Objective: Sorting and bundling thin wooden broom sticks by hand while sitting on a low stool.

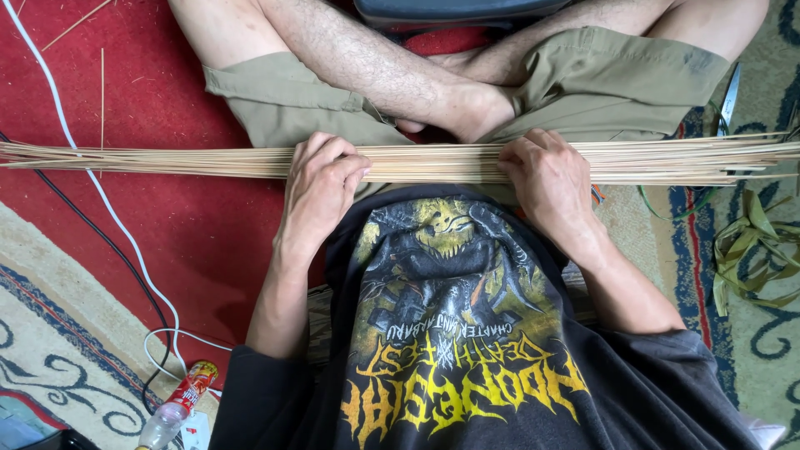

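The left hand (pixel 321 183) lies curled over the bundle of thin pale strips (pixel 433 162), fingers folded down and pressing it; the right hand (pixel 546 179) does the same a little way along, fingers bent over the top. The bundle runs crosswise over the sitter's lap, just below the crossed legs, its ends reaching out over the red carpet (pixel 167 125) and the patterned rug (pixel 750 333). It looks like evening and gathering the strips; any next shift needs both hands gripping together. Green leaf scraps (pixel 750 250) lie at the rug's right edge, cables (pixel 108 208) and a plastic bottle (pixel 179 400) leftward.
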